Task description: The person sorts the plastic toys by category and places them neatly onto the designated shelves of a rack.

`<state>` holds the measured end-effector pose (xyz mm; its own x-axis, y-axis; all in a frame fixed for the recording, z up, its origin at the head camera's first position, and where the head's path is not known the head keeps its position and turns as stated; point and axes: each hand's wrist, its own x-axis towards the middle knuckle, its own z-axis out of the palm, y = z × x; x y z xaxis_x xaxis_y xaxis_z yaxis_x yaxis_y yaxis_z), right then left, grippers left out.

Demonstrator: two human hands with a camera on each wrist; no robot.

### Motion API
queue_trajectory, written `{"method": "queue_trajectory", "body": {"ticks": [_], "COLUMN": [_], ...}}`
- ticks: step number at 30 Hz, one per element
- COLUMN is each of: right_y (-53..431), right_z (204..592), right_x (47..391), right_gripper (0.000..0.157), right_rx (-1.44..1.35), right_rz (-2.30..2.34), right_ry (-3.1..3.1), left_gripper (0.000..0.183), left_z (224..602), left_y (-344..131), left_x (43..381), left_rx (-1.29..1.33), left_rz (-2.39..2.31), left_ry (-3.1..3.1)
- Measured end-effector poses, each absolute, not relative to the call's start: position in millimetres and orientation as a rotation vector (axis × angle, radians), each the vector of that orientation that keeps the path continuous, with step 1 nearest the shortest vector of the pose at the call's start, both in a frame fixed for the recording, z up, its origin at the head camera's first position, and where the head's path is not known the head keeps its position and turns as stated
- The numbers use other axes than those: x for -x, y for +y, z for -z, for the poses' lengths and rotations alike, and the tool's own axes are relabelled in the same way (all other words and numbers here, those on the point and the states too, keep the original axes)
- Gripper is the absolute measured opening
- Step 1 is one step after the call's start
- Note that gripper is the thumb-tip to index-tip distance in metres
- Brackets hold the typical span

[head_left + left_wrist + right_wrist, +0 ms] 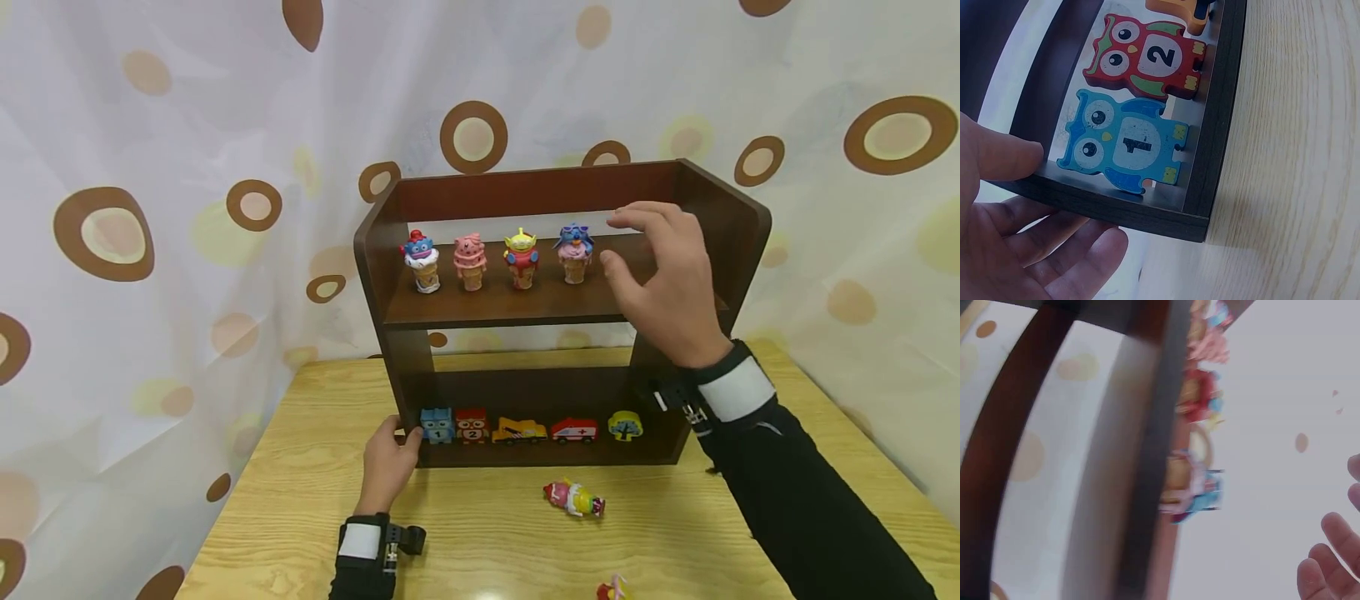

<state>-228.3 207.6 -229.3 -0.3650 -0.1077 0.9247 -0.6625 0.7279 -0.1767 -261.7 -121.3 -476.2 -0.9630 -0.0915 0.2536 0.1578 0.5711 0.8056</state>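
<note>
A dark brown two-tier shelf (540, 358) stands on the wooden table. My left hand (390, 462) grips its left side panel low down, thumb inside and fingers outside, beside a blue owl block (1119, 144) marked 1. On the upper tier, a blue-topped ice-cream-cone figure (574, 254) is rightmost in a row with a yellow-and-red one (522, 260), a pink one (470, 262) and a blue-and-white one (422, 262). Just right of the rightmost figure hovers my right hand (671, 283), thumb and fingers apart and holding nothing.
The lower tier also holds a red owl block (472, 426), a yellow truck (519, 431), a red-and-white ambulance (574, 430) and a tree block (625, 426). In front lie a colourful cone figure (574, 498) and a partly visible toy (613, 590). A patterned curtain (187, 208) hangs behind.
</note>
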Motion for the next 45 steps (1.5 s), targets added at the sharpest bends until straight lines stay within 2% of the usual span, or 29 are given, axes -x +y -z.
{"method": "queue_trajectory", "body": {"ticks": [8,18,22,26,34,45], "right_y": [195,183,177,172,179,178], "right_z": [234,263,284,320,390,444], "right_x": [189,163,162,166,178,188], "right_gripper": [0.025,0.021,0.019,0.01,0.018,0.021], "right_rx": [-0.705,-0.805,-0.873,-0.914,-0.869,-0.848], "right_rz": [-0.632,-0.613,-0.618,-0.651,-0.533,-0.363], "right_ry": [-1.742,-1.734,-1.779,-1.929,-2.324,-2.67], "left_gripper": [0.03,0.027,0.028,0.029,0.028,0.027], "left_z": [473,475,474,473,475,475], "left_y": [-125,-125,-127,-128,-118,-121], "left_x": [262,263,263,264,267,263], "left_rx": [0.039,0.045,0.045,0.036,0.085,0.054], "left_rz": [1.335,1.331,1.332,1.329,1.327,1.35], "left_ry": [-2.548,-2.541,-2.537,-2.527,-2.514,-2.509]}}
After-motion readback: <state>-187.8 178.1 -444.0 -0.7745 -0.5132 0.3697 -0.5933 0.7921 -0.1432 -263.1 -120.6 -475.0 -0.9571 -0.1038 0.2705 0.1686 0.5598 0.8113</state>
